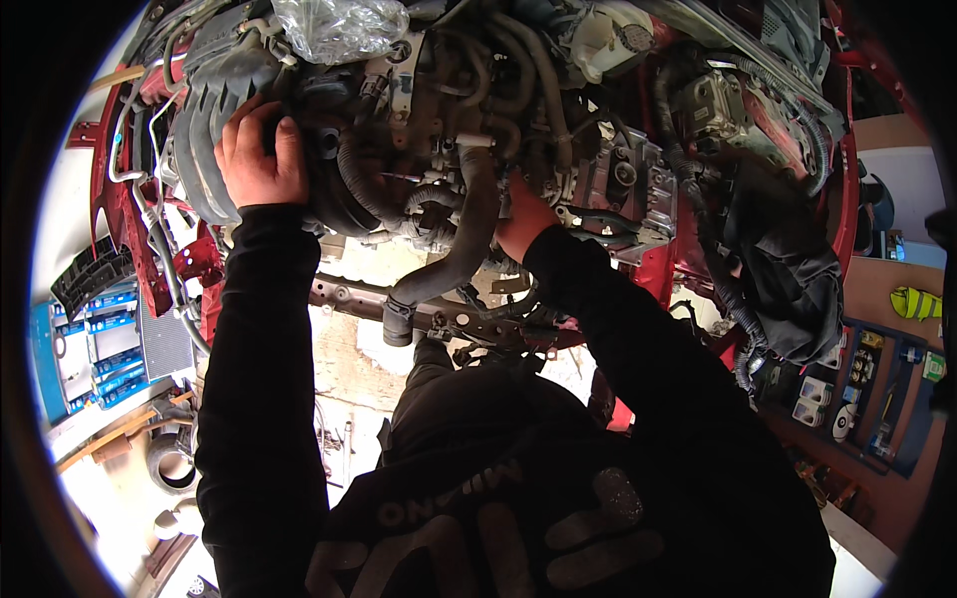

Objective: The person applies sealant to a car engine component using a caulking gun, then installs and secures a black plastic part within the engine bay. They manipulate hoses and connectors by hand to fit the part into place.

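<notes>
1. The engine point(439, 130) fills the upper half of the head view, set in a red car body point(847, 199); both hands are on it.
2. A ribbed grey intake manifold point(214, 110) lies at the engine's 9 o'clock side. The left hand point(261, 154) rests on it, fingers curled over its edge and pressed against the ribs.
3. A thick black hose point(464, 234) runs from the engine's middle down toward 6 o'clock. The right hand point(520, 221) sits just beside it at its 3 o'clock, reaching in behind; its fingers are hidden, so I cannot tell whether they grip anything.
4. The hands are well apart, with the hose and smaller hoses between them.
5. A clear plastic bag point(339, 28) lies at the engine's 12 o'clock.
6. A black cloth point(788, 269) hangs at 3 o'clock over the red body.
7. Blue boxes point(105, 344) lie on the floor at 8 o'clock.
</notes>
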Demonstrator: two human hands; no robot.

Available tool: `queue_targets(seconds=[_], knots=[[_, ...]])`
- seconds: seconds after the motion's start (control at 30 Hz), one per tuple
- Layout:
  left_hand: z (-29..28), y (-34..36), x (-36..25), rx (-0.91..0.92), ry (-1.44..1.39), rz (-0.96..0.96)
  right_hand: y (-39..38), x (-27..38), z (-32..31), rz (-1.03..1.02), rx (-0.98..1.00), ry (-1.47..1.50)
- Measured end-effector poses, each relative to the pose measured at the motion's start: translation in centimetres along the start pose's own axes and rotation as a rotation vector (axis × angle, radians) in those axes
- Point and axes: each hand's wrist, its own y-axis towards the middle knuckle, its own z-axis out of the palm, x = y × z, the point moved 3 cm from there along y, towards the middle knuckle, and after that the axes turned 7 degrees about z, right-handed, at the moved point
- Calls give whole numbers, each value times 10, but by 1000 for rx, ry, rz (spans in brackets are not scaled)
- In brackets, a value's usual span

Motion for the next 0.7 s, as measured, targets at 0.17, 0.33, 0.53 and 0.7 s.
queue_targets(seconds=[0.17,0.33,0.53,0.7], knots=[[-1,0,-1,2,1,6,-12,-1,-27,9,90,-274],[-1,1,-2,-6,2,6,-15,2,-24,-116,51,-465],[-2,1,-3,-14,-4,14,-13,-5,-20,-93,37,-534],[-3,1,-4,-5,0,-3,-16,3,-26,-24,78,-487]])
